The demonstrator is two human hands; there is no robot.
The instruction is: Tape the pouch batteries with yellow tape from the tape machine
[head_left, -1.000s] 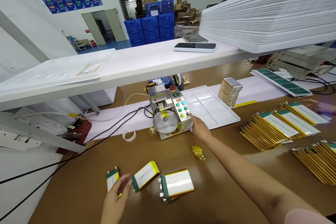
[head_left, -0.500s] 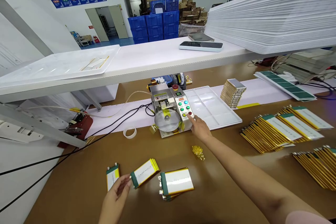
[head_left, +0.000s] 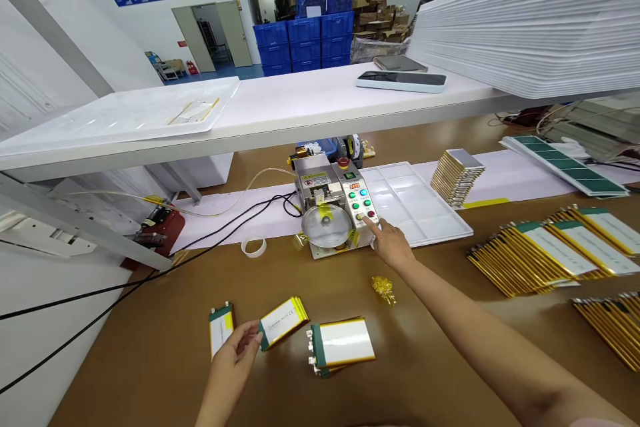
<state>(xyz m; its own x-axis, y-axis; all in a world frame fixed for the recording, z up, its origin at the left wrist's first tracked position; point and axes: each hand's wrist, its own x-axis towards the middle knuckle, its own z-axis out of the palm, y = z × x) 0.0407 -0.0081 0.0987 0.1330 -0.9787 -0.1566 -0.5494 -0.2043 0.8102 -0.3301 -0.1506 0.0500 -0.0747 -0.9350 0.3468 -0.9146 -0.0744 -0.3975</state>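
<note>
My left hand is at the green end of a small fanned stack of pouch batteries. Its thumb and fingertips close on that end and cover the tabs. To its left lies another pouch battery, and to its right a second stack of pouch batteries with metal tabs facing left. My right hand holds nothing. Its index finger stretches to the buttons on the control panel of a tape dispensing machine. In front of that machine is a round clear disc with yellow tape on it.
A clump of amber tape and a white tape roll lie on the brown table. Behind my right hand sits a white divided tray. Rows of batteries fill the right side. A white shelf crosses above; black cables run left.
The view has shifted slightly, so the table things appear a little further right. My left fingers now cover more of the battery stack's green end. My right index finger stays at the panel.
</note>
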